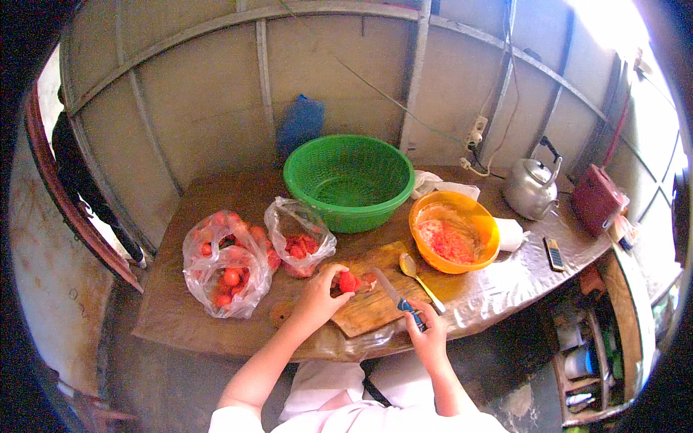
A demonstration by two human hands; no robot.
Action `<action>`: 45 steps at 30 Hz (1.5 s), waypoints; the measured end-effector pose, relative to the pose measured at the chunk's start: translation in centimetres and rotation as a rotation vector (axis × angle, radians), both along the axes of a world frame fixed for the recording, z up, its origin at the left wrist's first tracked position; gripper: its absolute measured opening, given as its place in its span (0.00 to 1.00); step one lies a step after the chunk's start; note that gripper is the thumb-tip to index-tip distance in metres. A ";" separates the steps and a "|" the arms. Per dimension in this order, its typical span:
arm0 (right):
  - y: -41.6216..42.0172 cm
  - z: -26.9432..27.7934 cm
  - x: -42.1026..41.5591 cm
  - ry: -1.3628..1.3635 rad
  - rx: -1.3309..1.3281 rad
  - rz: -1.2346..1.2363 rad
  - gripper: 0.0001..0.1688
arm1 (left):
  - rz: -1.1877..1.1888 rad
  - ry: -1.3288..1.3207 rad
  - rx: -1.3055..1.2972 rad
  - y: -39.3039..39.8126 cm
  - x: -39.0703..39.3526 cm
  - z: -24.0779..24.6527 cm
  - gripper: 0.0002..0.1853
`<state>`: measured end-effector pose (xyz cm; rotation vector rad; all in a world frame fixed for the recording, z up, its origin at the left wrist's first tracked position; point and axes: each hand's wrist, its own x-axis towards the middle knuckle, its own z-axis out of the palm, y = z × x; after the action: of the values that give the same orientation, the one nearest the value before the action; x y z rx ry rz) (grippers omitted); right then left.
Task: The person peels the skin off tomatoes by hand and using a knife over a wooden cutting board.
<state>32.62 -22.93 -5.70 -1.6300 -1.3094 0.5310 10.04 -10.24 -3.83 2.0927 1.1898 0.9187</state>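
My left hand pinches a red tomato piece above the left part of a wooden cutting board. In my right hand is a knife with a blue patterned handle, its blade pointing up and left over the board. Some pale red scraps lie on the board between the two. A spoon rests along the board's right side. Beyond it stands an orange bowl with chopped red pulp inside.
Left of the board sit a plastic bag of tomatoes and a smaller open bag of red pieces. A green basin stands behind. To the right are a metal kettle, a mobile phone and a maroon box-shaped object.
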 end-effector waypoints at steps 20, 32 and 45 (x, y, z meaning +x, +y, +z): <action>-0.1 -0.5 0.3 -0.089 0.023 -0.015 0.16 | -0.121 -0.138 0.020 0.2 -1.0 -0.4 0.24; -0.3 -0.9 0.6 -0.093 0.111 -0.032 0.16 | -0.136 -0.093 0.156 0.7 -1.0 -0.7 0.24; -1.0 1.8 -2.3 -0.072 0.012 0.087 0.20 | -0.133 -0.115 0.043 0.4 -1.3 0.2 0.23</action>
<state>30.37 -23.96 -3.89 -1.6009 -1.4391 0.5203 8.77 -9.80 -3.64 2.0953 0.9681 0.9954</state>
